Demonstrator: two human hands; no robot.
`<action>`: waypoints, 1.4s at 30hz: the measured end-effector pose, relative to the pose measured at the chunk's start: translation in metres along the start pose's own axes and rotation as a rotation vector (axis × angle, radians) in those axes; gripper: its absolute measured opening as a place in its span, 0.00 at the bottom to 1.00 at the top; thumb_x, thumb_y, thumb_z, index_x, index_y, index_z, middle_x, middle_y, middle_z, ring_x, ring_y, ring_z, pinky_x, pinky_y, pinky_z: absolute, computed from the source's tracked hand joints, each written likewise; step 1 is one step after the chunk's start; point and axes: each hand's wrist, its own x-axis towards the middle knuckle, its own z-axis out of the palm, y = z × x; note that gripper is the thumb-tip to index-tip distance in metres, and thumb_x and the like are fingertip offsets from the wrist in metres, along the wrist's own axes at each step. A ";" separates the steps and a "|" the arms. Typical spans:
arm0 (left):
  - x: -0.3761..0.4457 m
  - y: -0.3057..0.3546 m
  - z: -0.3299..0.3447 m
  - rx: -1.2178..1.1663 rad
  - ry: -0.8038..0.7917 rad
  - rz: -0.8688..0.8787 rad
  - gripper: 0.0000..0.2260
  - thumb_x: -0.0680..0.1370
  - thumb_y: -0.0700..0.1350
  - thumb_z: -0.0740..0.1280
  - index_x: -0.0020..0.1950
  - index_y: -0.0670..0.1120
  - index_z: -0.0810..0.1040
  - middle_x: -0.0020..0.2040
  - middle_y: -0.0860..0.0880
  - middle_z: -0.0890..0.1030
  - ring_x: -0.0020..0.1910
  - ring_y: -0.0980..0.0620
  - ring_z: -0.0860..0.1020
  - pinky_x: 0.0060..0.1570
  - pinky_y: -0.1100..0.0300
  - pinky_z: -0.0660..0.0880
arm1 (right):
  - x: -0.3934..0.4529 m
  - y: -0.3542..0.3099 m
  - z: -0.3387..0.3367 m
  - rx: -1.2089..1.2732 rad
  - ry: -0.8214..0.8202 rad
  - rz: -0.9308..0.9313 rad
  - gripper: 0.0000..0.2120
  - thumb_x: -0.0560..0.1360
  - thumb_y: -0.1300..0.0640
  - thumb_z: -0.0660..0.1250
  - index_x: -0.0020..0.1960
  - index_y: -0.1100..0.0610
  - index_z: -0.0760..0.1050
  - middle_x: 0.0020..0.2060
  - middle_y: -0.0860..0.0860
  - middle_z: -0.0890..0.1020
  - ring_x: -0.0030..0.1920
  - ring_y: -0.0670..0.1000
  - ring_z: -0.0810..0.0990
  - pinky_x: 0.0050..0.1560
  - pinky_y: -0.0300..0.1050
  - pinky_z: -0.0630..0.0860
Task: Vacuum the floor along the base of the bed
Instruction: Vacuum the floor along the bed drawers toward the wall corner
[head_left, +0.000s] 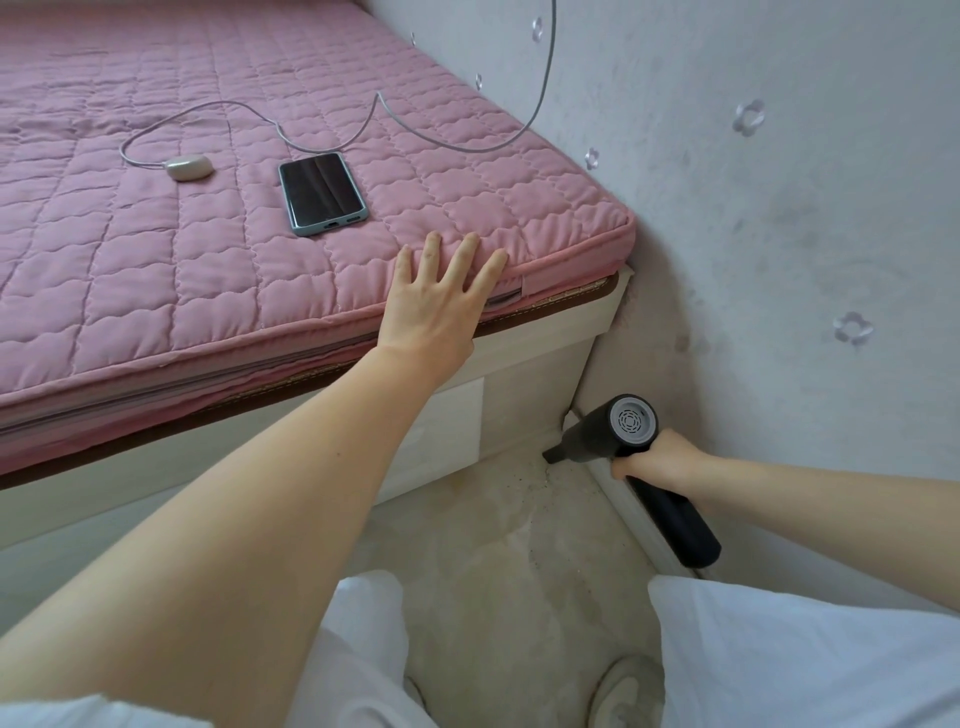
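Observation:
A bed with a pink quilted mattress (218, 270) on a pale wooden base (447, 431) fills the left. My left hand (441, 296) lies flat, fingers spread, on the mattress's near corner edge. My right hand (657, 460) grips the handle of a black handheld vacuum (618, 431). Its narrow nozzle points left and down at the floor (509, 525), right where the bed base corner meets the wall. Dark specks of dirt lie on the floor just below the nozzle.
A phone (322, 192) and a small white charger puck (188, 167) with a cable lie on the mattress. The grey flowered wall (779, 234) with a skirting board runs along the right. My white-clad knees (779, 654) and a slipper (628, 691) are at the bottom.

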 end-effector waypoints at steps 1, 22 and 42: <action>0.000 -0.001 0.000 0.001 0.001 0.001 0.40 0.77 0.49 0.67 0.79 0.52 0.43 0.79 0.45 0.50 0.77 0.35 0.51 0.74 0.39 0.54 | -0.001 -0.001 0.001 -0.006 -0.008 -0.002 0.08 0.65 0.60 0.73 0.42 0.58 0.77 0.39 0.55 0.78 0.42 0.54 0.77 0.43 0.45 0.73; -0.005 -0.006 0.000 0.004 0.028 0.032 0.40 0.76 0.48 0.68 0.79 0.52 0.45 0.79 0.44 0.52 0.76 0.36 0.53 0.73 0.41 0.56 | -0.014 -0.013 0.016 -0.002 -0.102 -0.029 0.14 0.66 0.60 0.72 0.50 0.58 0.77 0.48 0.58 0.81 0.50 0.55 0.79 0.53 0.50 0.77; -0.009 -0.009 -0.002 -0.006 0.026 0.045 0.38 0.78 0.48 0.65 0.80 0.52 0.44 0.79 0.44 0.50 0.77 0.36 0.52 0.75 0.41 0.54 | -0.030 -0.020 0.029 0.006 -0.175 -0.118 0.09 0.67 0.64 0.72 0.43 0.53 0.76 0.40 0.51 0.80 0.44 0.50 0.78 0.41 0.39 0.73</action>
